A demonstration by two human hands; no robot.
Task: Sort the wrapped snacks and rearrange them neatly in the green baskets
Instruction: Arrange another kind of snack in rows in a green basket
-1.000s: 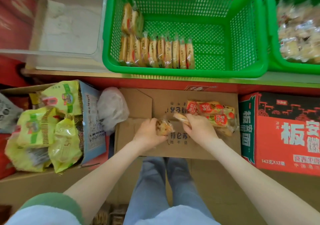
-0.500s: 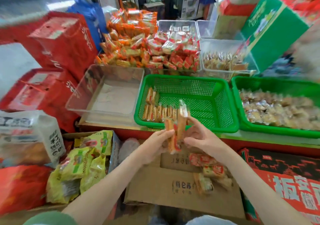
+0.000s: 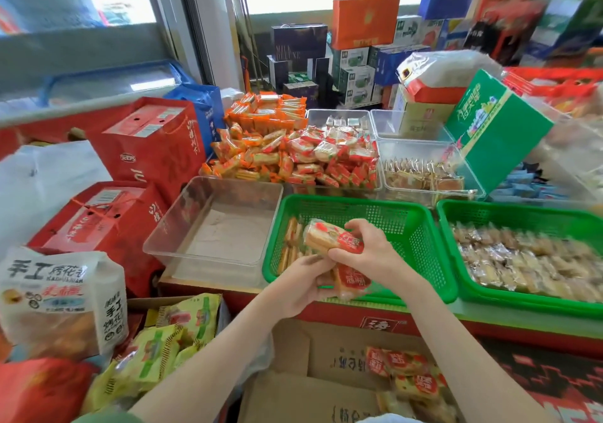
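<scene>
My right hand (image 3: 368, 253) grips a wrapped cracker pack with a red label (image 3: 329, 238) over the front left part of the middle green basket (image 3: 421, 227). My left hand (image 3: 301, 284) holds a second red-labelled pack (image 3: 350, 282) just below, at the basket's front rim. Inside the basket, a short row of similar packs (image 3: 290, 243) stands on edge along the left wall. More loose packs (image 3: 404, 373) lie on a cardboard box (image 3: 326, 357) below my arms.
A second green basket (image 3: 522, 305) full of pale wrapped snacks stands to the right. A clear tray (image 3: 215, 227) sits left of the middle basket. Piles of orange and red packs (image 3: 293, 155) lie behind. Red cartons (image 3: 107, 223) and yellow bags (image 3: 156, 354) crowd the left.
Both hands lifted packs from the cardboard box up to the green basket. My view tilted up from the box to the whole counter.
</scene>
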